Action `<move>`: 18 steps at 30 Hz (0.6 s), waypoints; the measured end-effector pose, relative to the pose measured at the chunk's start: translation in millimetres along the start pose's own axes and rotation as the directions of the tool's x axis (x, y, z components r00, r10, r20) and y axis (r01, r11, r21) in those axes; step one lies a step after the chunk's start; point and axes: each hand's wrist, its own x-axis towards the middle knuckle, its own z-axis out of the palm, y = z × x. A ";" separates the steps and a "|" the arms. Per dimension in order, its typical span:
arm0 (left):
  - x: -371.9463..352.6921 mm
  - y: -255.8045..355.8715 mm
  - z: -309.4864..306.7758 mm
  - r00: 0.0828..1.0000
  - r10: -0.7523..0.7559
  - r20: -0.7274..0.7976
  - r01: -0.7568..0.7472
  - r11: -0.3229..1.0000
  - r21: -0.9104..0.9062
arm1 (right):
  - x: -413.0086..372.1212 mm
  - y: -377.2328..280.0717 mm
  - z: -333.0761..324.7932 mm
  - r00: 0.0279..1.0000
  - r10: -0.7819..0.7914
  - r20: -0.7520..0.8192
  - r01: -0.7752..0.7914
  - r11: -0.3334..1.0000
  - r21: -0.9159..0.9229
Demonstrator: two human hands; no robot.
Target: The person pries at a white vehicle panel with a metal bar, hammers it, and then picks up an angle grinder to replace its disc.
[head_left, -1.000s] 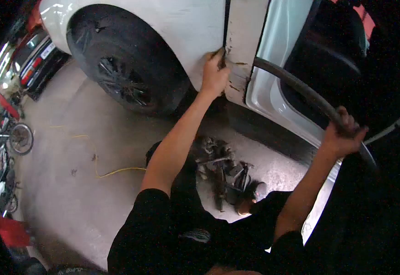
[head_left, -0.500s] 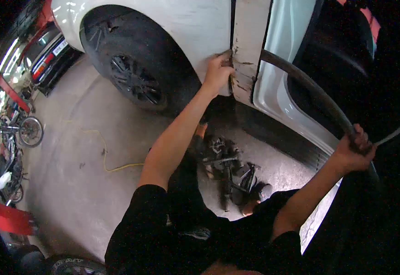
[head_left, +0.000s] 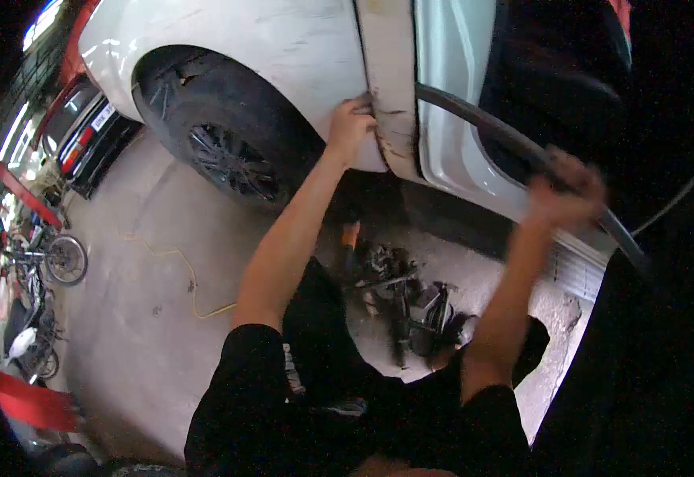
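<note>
My left hand (head_left: 352, 131) is at the seam between the white front fender (head_left: 283, 48) and a scuffed, light-coloured panel (head_left: 392, 71). Its fingers are closed and pressed against the fender's rear edge; whether they pinch something small there is hidden. From the far side of that panel a long dark strip (head_left: 478, 118) slants down to the right across the open doorway. My right hand (head_left: 565, 191), smeared by motion, is wrapped round this strip, whose end (head_left: 626, 242) sticks out beyond it. Behind the strip lies the pale door sill (head_left: 450, 151).
A black wheel (head_left: 231, 159) fills the arch to the left. Several dark tools or parts (head_left: 410, 306) lie on the floor below me. A yellow cable (head_left: 190, 278) crosses the concrete. Motorcycles (head_left: 33, 318) and a dark car (head_left: 88, 143) stand at far left.
My right hand has moved up and left along the strip, nearer the panel. The left hand stays at the seam. The whole view has shifted slightly.
</note>
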 end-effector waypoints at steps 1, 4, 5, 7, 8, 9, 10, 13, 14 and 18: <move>-2.9 -3.0 3.0 1.000 -0.004 0.015 0.004 1.000 0.008 | -10.6 18.9 -6.7 0.980 0.071 0.184 -0.106 0.975 0.193; -0.4 9.4 -0.1 0.998 -0.057 0.036 0.051 0.987 0.155 | -29.0 15.0 25.6 0.938 0.155 0.310 -0.249 0.923 0.294; -5.7 5.6 0.5 0.997 -0.065 0.039 0.058 0.987 0.152 | -31.1 3.0 31.1 0.949 0.204 0.239 -0.255 0.944 0.207; -3.9 5.3 -1.4 0.998 -0.007 0.065 -0.007 0.975 0.221 | -25.0 -12.0 30.2 0.951 0.174 0.255 -0.223 0.959 0.177; -1.7 5.2 -3.4 0.998 0.003 0.055 -0.016 0.975 0.221 | -23.1 -25.4 28.5 0.974 0.138 0.178 -0.170 0.969 0.180; -1.4 2.1 -4.7 0.997 -0.003 0.075 -0.008 0.989 0.150 | -19.9 -31.9 24.5 0.989 0.107 0.101 -0.123 0.977 0.175; -0.9 0.6 -6.7 0.995 -0.008 0.096 0.000 0.997 0.078 | -9.0 -32.8 13.9 0.987 0.117 0.112 -0.135 0.975 0.179; 1.3 1.9 -5.9 0.995 -0.074 0.065 0.065 0.990 0.122 | 6.3 -10.0 -7.8 0.979 -0.051 0.199 0.024 0.991 0.135; -9.7 3.3 -1.8 0.994 -0.084 0.072 0.075 0.989 0.126 | -9.5 14.8 -0.8 0.967 0.038 0.252 -0.105 0.961 0.256; -13.7 28.5 4.3 0.989 -0.128 0.073 0.115 0.980 0.164 | -25.2 7.5 32.5 0.915 0.131 0.381 -0.236 0.940 0.246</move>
